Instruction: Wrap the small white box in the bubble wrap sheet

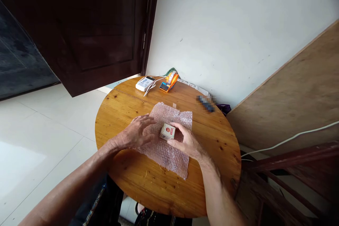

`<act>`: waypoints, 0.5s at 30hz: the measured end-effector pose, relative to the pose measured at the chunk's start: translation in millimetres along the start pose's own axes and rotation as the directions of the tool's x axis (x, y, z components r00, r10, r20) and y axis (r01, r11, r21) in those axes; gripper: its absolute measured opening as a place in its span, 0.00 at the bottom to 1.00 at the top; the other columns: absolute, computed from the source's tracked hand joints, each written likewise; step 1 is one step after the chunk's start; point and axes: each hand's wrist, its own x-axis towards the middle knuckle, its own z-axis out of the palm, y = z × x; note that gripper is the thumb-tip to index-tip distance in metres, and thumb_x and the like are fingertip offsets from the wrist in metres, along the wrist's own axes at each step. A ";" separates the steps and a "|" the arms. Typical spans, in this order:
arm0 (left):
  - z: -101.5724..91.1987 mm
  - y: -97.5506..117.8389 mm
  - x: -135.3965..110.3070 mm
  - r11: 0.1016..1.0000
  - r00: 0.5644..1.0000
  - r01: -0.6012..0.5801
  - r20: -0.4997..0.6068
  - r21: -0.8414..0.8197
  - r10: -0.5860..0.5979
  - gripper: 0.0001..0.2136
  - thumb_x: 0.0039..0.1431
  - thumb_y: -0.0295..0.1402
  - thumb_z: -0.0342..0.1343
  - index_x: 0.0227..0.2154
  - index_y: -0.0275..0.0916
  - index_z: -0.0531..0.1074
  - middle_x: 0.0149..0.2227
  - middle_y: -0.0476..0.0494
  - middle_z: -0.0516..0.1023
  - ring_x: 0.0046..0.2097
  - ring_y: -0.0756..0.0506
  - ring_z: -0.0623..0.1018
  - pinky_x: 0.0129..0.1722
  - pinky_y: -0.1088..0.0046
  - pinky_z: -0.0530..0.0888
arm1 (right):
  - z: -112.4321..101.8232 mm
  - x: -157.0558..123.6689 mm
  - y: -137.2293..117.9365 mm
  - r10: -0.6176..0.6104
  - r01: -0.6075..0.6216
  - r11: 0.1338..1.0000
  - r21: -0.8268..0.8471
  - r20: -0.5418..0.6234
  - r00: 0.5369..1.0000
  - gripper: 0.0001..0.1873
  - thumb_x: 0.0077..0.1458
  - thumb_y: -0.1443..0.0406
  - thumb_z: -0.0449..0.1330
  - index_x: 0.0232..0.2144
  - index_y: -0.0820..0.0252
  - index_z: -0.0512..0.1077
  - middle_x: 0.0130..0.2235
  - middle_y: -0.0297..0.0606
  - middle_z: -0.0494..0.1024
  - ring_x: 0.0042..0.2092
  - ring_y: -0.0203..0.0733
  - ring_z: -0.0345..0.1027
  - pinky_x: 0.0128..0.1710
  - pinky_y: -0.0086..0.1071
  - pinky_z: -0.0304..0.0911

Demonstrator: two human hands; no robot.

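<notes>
I have the pale wall (pixel 225 24) filling the upper right of my head view, and the dark door (pixel 103 21) standing at an angle on the upper left. Below them sits the round wooden table (pixel 214 130), with visible grain and dark knots. The bubble wrap (pixel 172 157) lies across its middle, creased and uneven along its edges. Over the wrap's left part I see the left hand (pixel 136 132), spread wide with its fingers apart and holding nothing; its thumb points toward the box and ends just beside it, and I can't tell whether the fingertips press on the wrap. The right hand (pixel 190 142) is curved into a C around the right side of the box, fingers at the far edge and thumb at the near edge, with a gap between palm and cardboard; I can't tell from here whether it grips or merely brackets it. At the table's far side I make out a white device (pixel 145 83) with a pale cable (pixel 150 89), just beside an orange-and-blue tape dispenser (pixel 169 82), and farther right a dark, pixelated object (pixel 206 103). The small box (pixel 167 131), cream with red print, rests on the wrap between both hands.
</notes>
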 end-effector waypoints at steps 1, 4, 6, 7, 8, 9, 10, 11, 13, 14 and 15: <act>-4.3 3.3 -8.1 0.999 0.999 -0.034 0.024 0.040 0.033 0.23 0.57 0.37 0.58 0.56 0.41 0.68 0.60 0.37 0.69 0.66 0.36 0.61 0.65 0.52 0.59 | -0.5 -0.1 -0.1 -0.008 0.008 1.000 0.012 -0.002 1.000 0.31 0.46 0.62 0.64 0.53 0.56 0.65 0.53 0.43 0.74 0.54 0.51 0.68 0.56 0.47 0.61; -6.1 14.8 -34.4 0.977 0.990 -0.124 0.087 0.172 0.111 0.23 0.53 0.35 0.61 0.53 0.46 0.70 0.58 0.41 0.71 0.66 0.34 0.60 0.65 0.44 0.52 | -0.7 0.0 -0.8 -0.031 0.031 0.999 0.033 -0.014 0.999 0.29 0.45 0.63 0.64 0.52 0.56 0.66 0.51 0.42 0.75 0.52 0.50 0.69 0.55 0.47 0.62; 0.6 22.2 -47.6 0.957 0.982 -0.170 0.126 0.236 0.144 0.25 0.48 0.33 0.63 0.52 0.45 0.69 0.59 0.40 0.69 0.66 0.33 0.59 0.65 0.41 0.48 | -0.8 0.2 0.0 -0.047 0.048 0.998 0.032 -0.038 0.998 0.28 0.45 0.63 0.64 0.51 0.56 0.67 0.51 0.42 0.75 0.53 0.51 0.69 0.56 0.47 0.61; 5.0 25.3 -51.6 0.947 0.980 -0.180 0.133 0.265 0.149 0.24 0.47 0.32 0.63 0.50 0.44 0.70 0.58 0.40 0.69 0.66 0.32 0.59 0.65 0.40 0.46 | -0.9 0.4 1.2 -0.051 0.053 0.998 0.036 -0.046 0.998 0.27 0.46 0.62 0.64 0.50 0.56 0.67 0.51 0.42 0.75 0.53 0.51 0.68 0.56 0.47 0.60; 9.4 28.0 -53.7 0.939 0.978 -0.191 0.136 0.285 0.158 0.21 0.47 0.31 0.62 0.48 0.44 0.71 0.57 0.40 0.70 0.65 0.33 0.60 0.66 0.40 0.45 | -1.0 0.8 3.0 -0.049 0.051 0.998 0.047 -0.049 0.998 0.26 0.47 0.60 0.64 0.50 0.56 0.68 0.52 0.42 0.75 0.54 0.51 0.68 0.57 0.47 0.60; 13.5 30.2 -54.0 0.932 0.977 -0.199 0.134 0.302 0.166 0.17 0.48 0.29 0.61 0.44 0.43 0.72 0.56 0.41 0.71 0.65 0.34 0.61 0.66 0.41 0.44 | -1.0 1.4 5.3 -0.038 0.041 0.997 0.064 -0.047 0.998 0.25 0.48 0.58 0.63 0.49 0.55 0.68 0.52 0.42 0.75 0.54 0.51 0.68 0.57 0.47 0.59; 17.1 31.8 -52.9 0.926 0.976 -0.208 0.129 0.315 0.176 0.13 0.50 0.28 0.59 0.41 0.43 0.72 0.54 0.42 0.73 0.64 0.35 0.63 0.67 0.42 0.43 | -1.0 2.2 7.9 -0.019 0.023 0.996 0.089 -0.044 0.999 0.25 0.49 0.56 0.63 0.49 0.55 0.68 0.52 0.42 0.75 0.55 0.51 0.68 0.57 0.47 0.59; 20.1 32.9 -50.8 0.921 0.975 -0.217 0.120 0.324 0.188 0.10 0.51 0.26 0.57 0.38 0.42 0.72 0.52 0.44 0.74 0.62 0.37 0.65 0.67 0.44 0.43 | -1.0 3.1 10.5 0.007 -0.001 0.993 0.120 -0.047 0.999 0.25 0.50 0.53 0.62 0.49 0.55 0.68 0.53 0.42 0.74 0.55 0.51 0.68 0.57 0.47 0.60; 24.4 33.3 -45.5 0.911 0.971 -0.237 0.099 0.336 0.217 0.07 0.53 0.24 0.54 0.34 0.42 0.72 0.47 0.46 0.77 0.60 0.40 0.68 0.68 0.47 0.45 | -0.8 5.0 14.8 0.062 -0.045 0.982 0.185 -0.087 0.994 0.26 0.53 0.47 0.60 0.49 0.54 0.68 0.54 0.43 0.73 0.56 0.51 0.67 0.58 0.47 0.60; 26.0 33.1 -42.9 0.907 0.968 -0.252 0.088 0.337 0.236 0.07 0.54 0.23 0.53 0.33 0.41 0.72 0.45 0.46 0.77 0.58 0.41 0.69 0.68 0.48 0.46 | -0.9 5.8 16.3 0.084 -0.058 0.975 0.214 -0.114 0.990 0.27 0.54 0.45 0.58 0.49 0.53 0.69 0.55 0.43 0.73 0.57 0.51 0.66 0.58 0.47 0.59; 27.1 32.8 -40.5 0.905 0.964 -0.264 0.078 0.334 0.253 0.07 0.54 0.23 0.52 0.32 0.41 0.71 0.43 0.46 0.78 0.56 0.41 0.71 0.67 0.49 0.48 | -1.1 6.3 17.3 0.100 -0.064 0.968 0.241 -0.139 0.985 0.28 0.55 0.43 0.56 0.49 0.53 0.69 0.55 0.43 0.73 0.58 0.50 0.65 0.59 0.46 0.59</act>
